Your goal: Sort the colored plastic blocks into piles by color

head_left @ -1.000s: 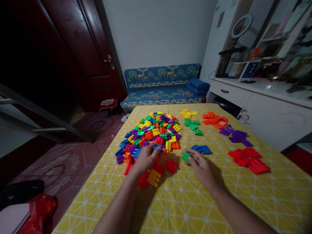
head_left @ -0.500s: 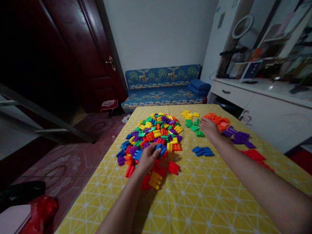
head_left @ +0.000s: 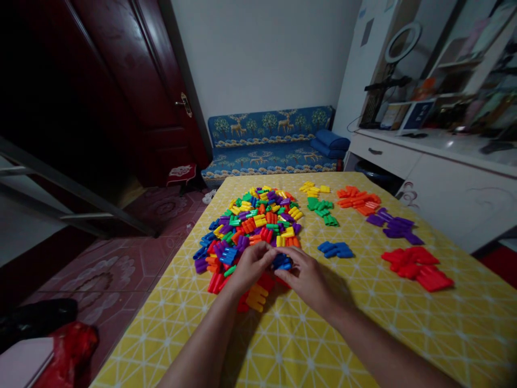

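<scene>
At the near right edge of a mixed heap of plastic building blocks (head_left: pixel 250 223), my two hands meet around a blue building block (head_left: pixel 281 262). My left hand (head_left: pixel 253 265) pinches it from the left. From the other side, the thumb and fingers of my right hand (head_left: pixel 305 275) close on it, hiding part of the block. Below my left hand lies a yellow-orange block (head_left: pixel 257 298) among red ones. A small group of blue blocks (head_left: pixel 336 249) lies to the right of my hands.
Sorted groups lie across the yellow tablecloth (head_left: pixel 323 334): yellow blocks (head_left: pixel 313 189), green blocks (head_left: pixel 322 210), orange blocks (head_left: pixel 357 199), purple blocks (head_left: pixel 393 226) and red blocks (head_left: pixel 418 267). A blue patterned sofa (head_left: pixel 266 145) stands beyond; a white cabinet (head_left: pixel 444 188) is at the right.
My right hand has come back from beside the green blocks to meet my left hand at the blue block. The red group at the right is now uncovered.
</scene>
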{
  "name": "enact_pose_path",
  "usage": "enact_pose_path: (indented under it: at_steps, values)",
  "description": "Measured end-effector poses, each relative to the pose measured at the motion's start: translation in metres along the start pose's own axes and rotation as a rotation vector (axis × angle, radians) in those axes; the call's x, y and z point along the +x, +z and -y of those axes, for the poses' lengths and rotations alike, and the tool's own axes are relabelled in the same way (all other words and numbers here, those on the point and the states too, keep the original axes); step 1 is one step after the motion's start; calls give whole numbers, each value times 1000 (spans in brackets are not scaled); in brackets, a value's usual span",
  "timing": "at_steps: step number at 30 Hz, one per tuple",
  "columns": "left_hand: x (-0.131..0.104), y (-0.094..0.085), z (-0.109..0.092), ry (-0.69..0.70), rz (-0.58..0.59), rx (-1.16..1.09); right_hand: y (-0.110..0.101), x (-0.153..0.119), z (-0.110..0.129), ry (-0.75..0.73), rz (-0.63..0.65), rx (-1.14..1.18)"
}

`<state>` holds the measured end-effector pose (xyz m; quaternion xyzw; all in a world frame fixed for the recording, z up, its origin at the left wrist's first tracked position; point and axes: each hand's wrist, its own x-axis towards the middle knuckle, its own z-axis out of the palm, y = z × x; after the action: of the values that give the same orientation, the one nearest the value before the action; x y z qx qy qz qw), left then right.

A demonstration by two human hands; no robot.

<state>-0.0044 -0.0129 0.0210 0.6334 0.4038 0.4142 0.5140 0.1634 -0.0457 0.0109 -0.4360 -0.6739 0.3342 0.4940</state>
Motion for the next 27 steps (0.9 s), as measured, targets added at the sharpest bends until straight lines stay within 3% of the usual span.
enact_pose_path:
  at_steps: [3,6,11,14,18,23,27]
  values:
    - [-4,-17,-13,99,-125,347,-11,-2,-8,45,-104,-40]
    - [-7,-42,-21,203,-241,683,-37,3,-21,56,-283,-158]
    - [-12,-69,-16,190,-123,882,-93,15,-52,-14,-602,-430]
    - [-13,-72,-12,150,-9,940,-111,17,-69,-107,-519,-637]
    - [-14,-72,-9,161,55,969,-108,14,-79,-113,-301,-734]
    - [-9,-70,-2,170,-2,933,-97,14,-80,-77,-244,-763]
    - [-1,-58,7,191,-120,903,-94,18,-79,-236,-324,-701]
